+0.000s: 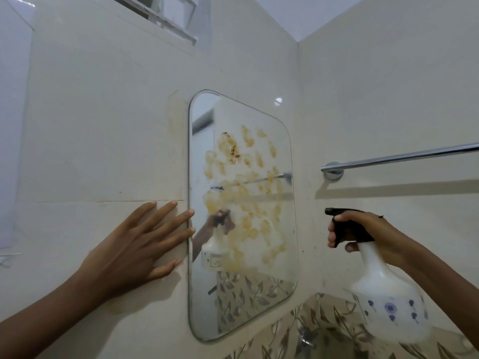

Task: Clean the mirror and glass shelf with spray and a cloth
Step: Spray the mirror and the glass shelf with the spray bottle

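A rounded rectangular mirror (248, 294) hangs on the cream tiled wall, its middle covered with yellowish-brown smears. My left hand (134, 244) lies flat on the wall with straight, spread fingers, two fingertips touching the mirror's left edge. My right hand (363, 231) grips the black trigger head of a white spray bottle (388, 304) with blue flower prints, its nozzle pointing left toward the mirror. The bottle and hand show as a reflection in the glass. No cloth and no glass shelf are in view.
A chrome towel bar (399, 158) runs along the right-hand wall above the bottle. Leaf-patterned tiles (324, 330) and a metal tap (305, 338) sit low at the corner. A window frame (166, 14) is high on the left wall.
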The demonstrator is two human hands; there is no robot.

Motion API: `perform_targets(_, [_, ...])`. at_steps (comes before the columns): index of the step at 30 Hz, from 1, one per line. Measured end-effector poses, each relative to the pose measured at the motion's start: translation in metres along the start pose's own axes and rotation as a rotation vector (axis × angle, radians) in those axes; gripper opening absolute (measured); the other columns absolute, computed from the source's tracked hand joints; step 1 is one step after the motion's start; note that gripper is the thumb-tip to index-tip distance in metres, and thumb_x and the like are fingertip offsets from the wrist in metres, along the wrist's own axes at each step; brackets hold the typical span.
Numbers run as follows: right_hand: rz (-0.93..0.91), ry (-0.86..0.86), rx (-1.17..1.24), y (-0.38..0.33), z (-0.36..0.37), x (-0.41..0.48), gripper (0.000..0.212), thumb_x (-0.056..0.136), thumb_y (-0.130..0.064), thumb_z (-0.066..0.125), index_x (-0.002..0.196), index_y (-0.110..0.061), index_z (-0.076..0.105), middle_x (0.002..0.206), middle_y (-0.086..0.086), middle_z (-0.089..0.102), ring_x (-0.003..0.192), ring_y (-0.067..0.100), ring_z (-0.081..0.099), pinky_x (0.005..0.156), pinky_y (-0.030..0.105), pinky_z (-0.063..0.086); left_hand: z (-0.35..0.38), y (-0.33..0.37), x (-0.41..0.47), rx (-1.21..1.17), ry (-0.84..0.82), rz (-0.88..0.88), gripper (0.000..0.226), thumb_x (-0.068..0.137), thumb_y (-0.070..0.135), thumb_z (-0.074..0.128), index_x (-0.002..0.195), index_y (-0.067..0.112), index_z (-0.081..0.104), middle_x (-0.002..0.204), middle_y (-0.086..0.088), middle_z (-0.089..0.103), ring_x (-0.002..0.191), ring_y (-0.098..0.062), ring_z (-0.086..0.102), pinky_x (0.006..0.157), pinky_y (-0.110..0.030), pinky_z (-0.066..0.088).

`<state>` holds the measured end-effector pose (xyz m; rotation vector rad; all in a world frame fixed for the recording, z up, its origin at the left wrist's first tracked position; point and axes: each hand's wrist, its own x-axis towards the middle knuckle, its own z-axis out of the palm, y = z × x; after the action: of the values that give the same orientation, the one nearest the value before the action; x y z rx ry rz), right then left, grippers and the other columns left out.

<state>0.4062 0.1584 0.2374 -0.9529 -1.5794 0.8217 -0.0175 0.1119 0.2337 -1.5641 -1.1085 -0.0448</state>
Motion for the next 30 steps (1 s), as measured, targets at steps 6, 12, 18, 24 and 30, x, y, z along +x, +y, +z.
perform_targets(6, [-0.028,-0.196,0.031,0.003,0.021,-0.015,0.028,0.074,-0.025,0.062,0.083,0.002,0.068,0.076,0.024,0.066,0.076,0.037,0.067,0.050,0.030,0.048,0.000,0.000,0.000,-0.001,0.008,0.000,0.060,0.094,0.050,0.014,0.135,0.021,0.046,0.147,-0.009,0.038,0.130,-0.036,0.041,0.106,-0.051,0.026])
perform_targets(12, [-0.013,-0.087,-0.014,0.015,0.027,-0.020,0.022,0.079,-0.019,0.055,0.077,-0.003,0.069,0.072,0.021,0.067,0.069,0.032,0.067,0.044,0.026,0.041,-0.001,0.000,-0.001,-0.018,0.027,0.001,0.059,0.094,0.050,0.016,0.136,0.022,0.045,0.148,-0.008,0.037,0.131,-0.036,0.040,0.106,-0.051,0.026])
perform_targets(18, [0.077,0.198,0.011,0.035,0.012,-0.015,0.017,0.081,-0.014,0.053,0.079,-0.003,0.067,0.073,0.020,0.070,0.066,0.026,0.069,0.049,0.027,0.043,-0.002,0.000,-0.001,-0.003,0.017,0.003,0.058,0.091,0.051,0.022,0.136,0.022,0.045,0.149,-0.008,0.036,0.132,-0.036,0.040,0.106,-0.051,0.027])
perform_targets(24, [0.091,0.303,0.051,0.053,0.012,-0.015,0.017,0.082,-0.003,0.052,0.074,0.008,0.061,0.058,0.021,0.060,0.045,0.029,0.058,0.043,0.026,0.048,-0.003,0.001,-0.002,0.005,0.022,-0.007,0.059,0.093,0.050,0.015,0.136,0.022,0.045,0.149,-0.007,0.035,0.132,-0.036,0.040,0.106,-0.050,0.027])
perform_targets(30, [0.024,-0.191,-0.085,0.050,0.029,-0.032,0.026,0.082,-0.019,0.058,0.083,0.005,0.066,0.076,0.023,0.068,0.071,0.031,0.067,0.053,0.027,0.047,-0.003,0.001,-0.002,0.025,0.043,0.002,0.059,0.090,0.050,0.022,0.138,0.022,0.042,0.150,-0.008,0.034,0.133,-0.036,0.038,0.107,-0.050,0.026])
